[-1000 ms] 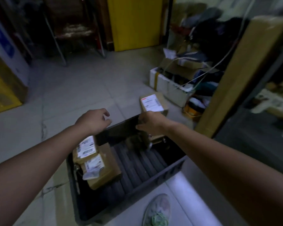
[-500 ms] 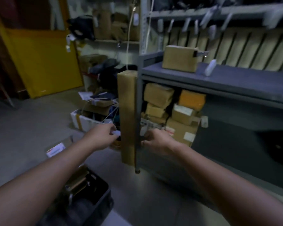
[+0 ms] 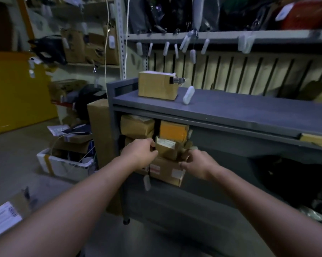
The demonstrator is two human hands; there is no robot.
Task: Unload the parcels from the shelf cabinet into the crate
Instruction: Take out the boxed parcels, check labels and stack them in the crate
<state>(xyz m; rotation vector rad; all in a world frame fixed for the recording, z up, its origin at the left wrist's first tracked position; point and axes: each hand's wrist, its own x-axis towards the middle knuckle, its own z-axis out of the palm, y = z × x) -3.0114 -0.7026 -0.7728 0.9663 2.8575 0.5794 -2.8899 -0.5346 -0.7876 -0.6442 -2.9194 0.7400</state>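
Note:
The grey shelf cabinet [image 3: 230,112] stands in front of me, with several brown parcels stacked in its lower left compartment. Both hands reach in around a small labelled parcel [image 3: 167,148]. My left hand [image 3: 139,153] grips its left side with curled fingers. On the right side my right hand [image 3: 199,162] curls round it. Under it lies a larger box [image 3: 167,172]. Above sit an orange parcel [image 3: 173,131] and a brown wrapped one [image 3: 137,126]. Another box [image 3: 156,88] stands on the cabinet top. The crate is out of view.
A tall cardboard box [image 3: 101,130] leans against the cabinet's left side. A white open box of clutter [image 3: 63,166] sits on the floor to the left. A labelled parcel [image 3: 4,217] shows at the bottom left. White tags hang from the upper shelf [image 3: 221,37].
My view swung up from the crate to the cabinet. Both hands moved forward from the cabinet's corner post into the lower compartment and closed around the small labelled parcel.

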